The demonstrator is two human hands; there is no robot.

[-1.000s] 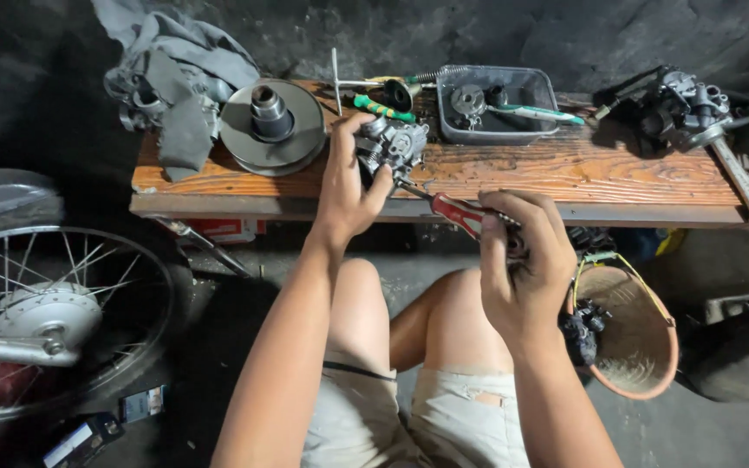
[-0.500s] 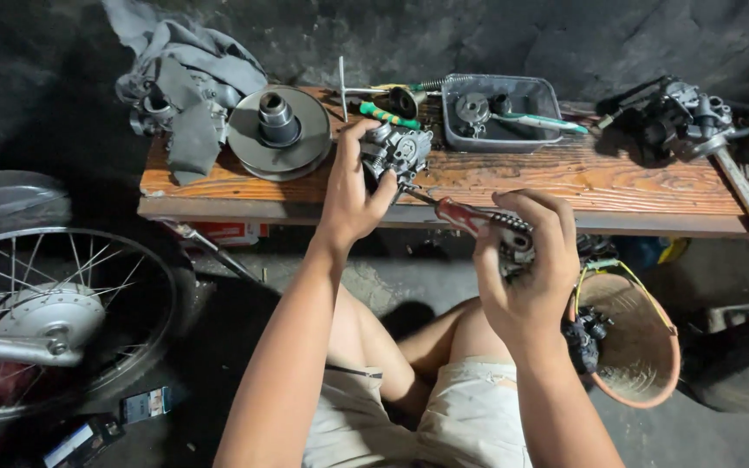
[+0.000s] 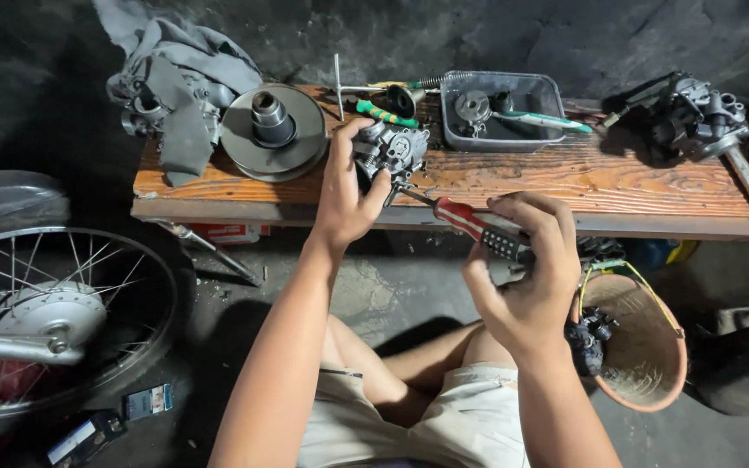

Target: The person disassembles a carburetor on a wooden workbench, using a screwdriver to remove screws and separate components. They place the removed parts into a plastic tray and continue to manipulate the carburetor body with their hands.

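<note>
Your left hand (image 3: 346,201) grips the small grey engine part (image 3: 390,149) on the wooden bench (image 3: 565,186); right hand (image 3: 526,269) closed around red-handled screwdriver (image 3: 465,219) | risk: tip, seemingly at the part's lower edge, could slip toward your left thumb | part sits mid-bench, beside the round pulley (image 3: 273,132).
</note>
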